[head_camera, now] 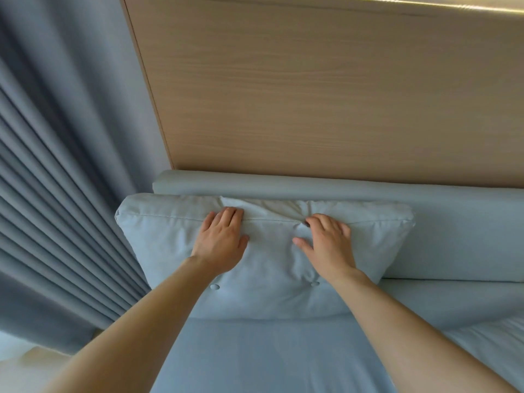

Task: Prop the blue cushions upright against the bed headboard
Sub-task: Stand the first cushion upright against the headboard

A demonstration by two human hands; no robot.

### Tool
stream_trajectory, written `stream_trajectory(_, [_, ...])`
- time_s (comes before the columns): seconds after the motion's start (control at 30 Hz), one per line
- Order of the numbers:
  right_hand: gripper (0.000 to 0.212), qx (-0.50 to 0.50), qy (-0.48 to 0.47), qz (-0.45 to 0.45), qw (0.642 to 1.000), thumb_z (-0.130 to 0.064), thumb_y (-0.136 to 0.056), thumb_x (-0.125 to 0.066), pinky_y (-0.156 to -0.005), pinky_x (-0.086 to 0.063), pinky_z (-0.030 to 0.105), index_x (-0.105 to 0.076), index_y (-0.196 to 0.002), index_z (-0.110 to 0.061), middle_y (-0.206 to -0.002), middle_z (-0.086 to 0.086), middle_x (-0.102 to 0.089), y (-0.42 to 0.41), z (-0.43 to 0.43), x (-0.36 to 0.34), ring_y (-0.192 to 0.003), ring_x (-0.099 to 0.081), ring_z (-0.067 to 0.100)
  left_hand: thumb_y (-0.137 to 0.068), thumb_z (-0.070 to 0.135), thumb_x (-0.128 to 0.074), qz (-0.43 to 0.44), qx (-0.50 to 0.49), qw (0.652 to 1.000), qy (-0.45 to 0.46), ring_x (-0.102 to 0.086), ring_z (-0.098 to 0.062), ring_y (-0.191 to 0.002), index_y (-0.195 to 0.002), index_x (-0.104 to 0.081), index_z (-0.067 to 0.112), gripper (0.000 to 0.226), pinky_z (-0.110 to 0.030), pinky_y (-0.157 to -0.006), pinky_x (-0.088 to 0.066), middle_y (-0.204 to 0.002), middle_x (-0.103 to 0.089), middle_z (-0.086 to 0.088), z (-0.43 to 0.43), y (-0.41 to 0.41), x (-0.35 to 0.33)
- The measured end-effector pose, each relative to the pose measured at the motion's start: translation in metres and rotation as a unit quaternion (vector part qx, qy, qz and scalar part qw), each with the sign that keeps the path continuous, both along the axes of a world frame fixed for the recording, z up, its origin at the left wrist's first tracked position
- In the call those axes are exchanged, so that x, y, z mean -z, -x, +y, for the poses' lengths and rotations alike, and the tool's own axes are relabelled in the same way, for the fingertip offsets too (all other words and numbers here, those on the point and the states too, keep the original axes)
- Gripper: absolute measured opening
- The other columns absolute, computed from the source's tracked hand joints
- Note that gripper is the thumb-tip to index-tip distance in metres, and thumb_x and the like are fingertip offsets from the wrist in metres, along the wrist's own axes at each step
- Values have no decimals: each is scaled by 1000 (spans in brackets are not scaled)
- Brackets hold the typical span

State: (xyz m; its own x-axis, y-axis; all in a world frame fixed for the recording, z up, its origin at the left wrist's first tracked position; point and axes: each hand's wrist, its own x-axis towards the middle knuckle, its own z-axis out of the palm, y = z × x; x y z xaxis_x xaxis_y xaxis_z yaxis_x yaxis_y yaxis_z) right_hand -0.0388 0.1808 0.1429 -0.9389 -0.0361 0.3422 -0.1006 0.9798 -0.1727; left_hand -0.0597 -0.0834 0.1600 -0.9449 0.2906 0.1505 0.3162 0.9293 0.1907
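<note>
A pale blue cushion with two buttons on its face stands upright against the padded blue headboard. My left hand lies flat on the cushion's upper left face, fingers reaching its top seam. My right hand presses the upper right face, fingers spread, and the fabric puckers between the two hands. Neither hand grips anything. The cushion's lower edge rests on the blue bed surface.
A wood-grain wall panel rises behind the headboard. Pleated grey-blue curtains hang close on the left. To the right, the headboard face is bare, with a long blue bolster-like edge below it.
</note>
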Motion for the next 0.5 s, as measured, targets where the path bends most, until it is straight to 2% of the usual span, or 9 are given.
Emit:
stream_trajectory(0.1, [63, -8, 8, -16, 1000, -54, -89, -63, -107, -27, 43, -56, -136, -14, -144, 5, -57, -16, 5, -8, -140, -46, 23, -102, 46, -40, -56, -51, 997, 12, 5, -23, -156, -161, -3, 14, 77, -49, -124, 3, -170, -4, -5, 15, -15, -12])
stream_trajectory(0.17, [68, 4, 25, -11, 1000, -56, -88, -55, -107, -28, 44, -52, -141, -14, -149, 5, -54, -42, 18, -20, -144, -43, 21, -103, 45, -38, -64, -52, 997, -3, 9, -22, -156, -161, -3, 14, 75, -49, -124, 2, -171, 0, -7, 38, -34, -28])
stream_trajectory(0.27, [69, 35, 47, -17, 998, -57, -87, -50, -102, -40, 46, -54, -140, -13, -148, 6, -56, -94, 54, -32, -140, -47, 21, -103, 43, -39, -65, -10, 997, -33, -2, -22, -156, -159, -20, 11, 67, -47, -124, -5, -169, -13, -8, 88, -76, -44])
stream_trajectory(0.33, [70, 58, 58, -59, 995, -58, -87, -49, -98, -45, 47, -53, -140, -12, -147, 7, -56, -134, 87, -35, -137, -51, 22, -102, 42, -43, -83, 22, 995, -47, -18, -23, -153, -155, -31, 10, 63, -44, -122, -14, -164, -29, -9, 126, -110, -50])
stream_trajectory(0.4, [71, 89, 59, -113, 988, -58, -90, -51, -103, -42, 46, -47, -146, -15, -152, 5, -51, -171, 127, -37, -138, -48, 22, -101, 41, -46, -106, 49, 991, -63, -36, -24, -144, -150, -41, 11, 58, -41, -116, -23, -154, -44, -8, 167, -142, -54])
stream_trajectory(0.5, [70, 127, 60, -176, 974, -55, -95, -54, -110, -30, 42, -37, -153, -19, -159, 2, -42, -222, 198, -37, -144, -38, 16, -101, 41, -45, -153, 92, 983, -51, -46, -25, -134, -145, -45, 14, 52, -41, -111, -30, -144, -52, -5, 239, -184, -54])
